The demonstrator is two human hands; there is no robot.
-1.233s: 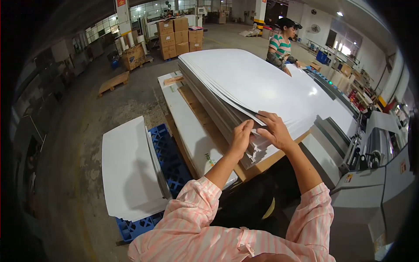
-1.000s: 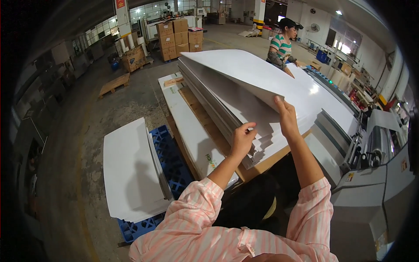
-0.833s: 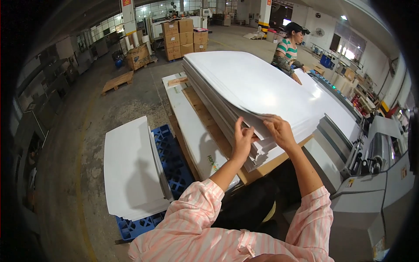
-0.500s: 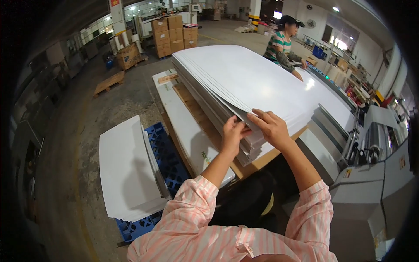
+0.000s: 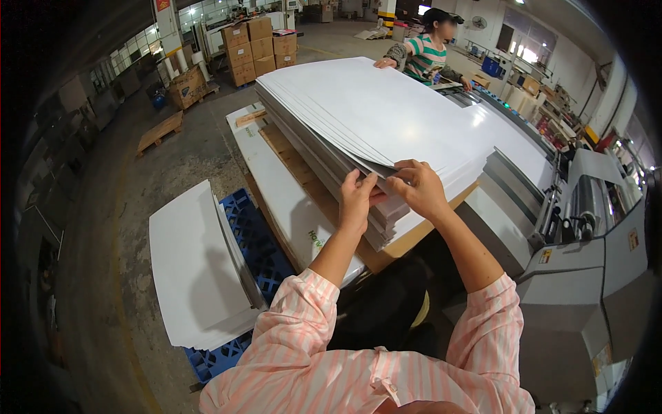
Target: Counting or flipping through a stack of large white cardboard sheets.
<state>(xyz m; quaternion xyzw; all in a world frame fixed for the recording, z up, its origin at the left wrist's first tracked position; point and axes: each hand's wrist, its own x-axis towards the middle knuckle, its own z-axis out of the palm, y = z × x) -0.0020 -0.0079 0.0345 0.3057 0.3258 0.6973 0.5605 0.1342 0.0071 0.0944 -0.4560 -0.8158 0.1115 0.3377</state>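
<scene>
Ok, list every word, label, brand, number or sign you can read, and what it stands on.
Wording isn't copied here; print stands on:
Long flat white panel: large dark-and-green lettering.
White pillar: red sign, cut off by the frame, unclear.
Stacked brown cardboard boxes: small labels, too small.
Bulky grey machine: small yellowish stickers, too small.
Tall stack of glossy white sheets: none visible.

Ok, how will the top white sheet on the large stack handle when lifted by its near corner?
The top white sheet is likely flexible: its near edge bows up by the right hand. Its sheen hints at a smooth, perhaps slippery face. Neighbouring sheets might come along, since their edges lie close beneath it.
</scene>
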